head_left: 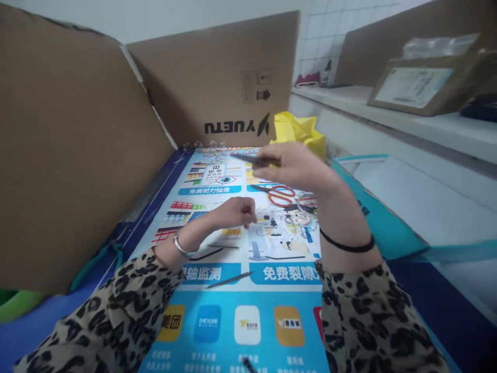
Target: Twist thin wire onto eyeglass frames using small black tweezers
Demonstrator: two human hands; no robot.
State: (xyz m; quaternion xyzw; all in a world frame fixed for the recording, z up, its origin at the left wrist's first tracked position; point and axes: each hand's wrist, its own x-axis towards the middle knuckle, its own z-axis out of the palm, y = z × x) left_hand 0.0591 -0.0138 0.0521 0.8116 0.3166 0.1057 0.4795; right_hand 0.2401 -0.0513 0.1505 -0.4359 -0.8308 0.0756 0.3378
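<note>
My right hand (289, 165) is raised above the far half of the printed poster mat (233, 300). It is closed on a dark pointed tool (245, 158), whose tip points left; its kind is blurred. My left hand (235, 211) is held lower over the middle of the mat, with fingers curled into a pinch. Whatever may be between those fingers is too small to make out. Red-handled scissors (280, 195) lie below my right hand. A thin grey pointed tool (231, 280) rests on the mat nearer to me.
Tall cardboard panels (217, 77) stand at the left and back. A crumpled yellow bag (301, 132) is behind my right hand. To the right are a teal-edged tray (382, 217) and a shelf with a box (419, 85). Teal-handled pliers (97, 264) lie at left.
</note>
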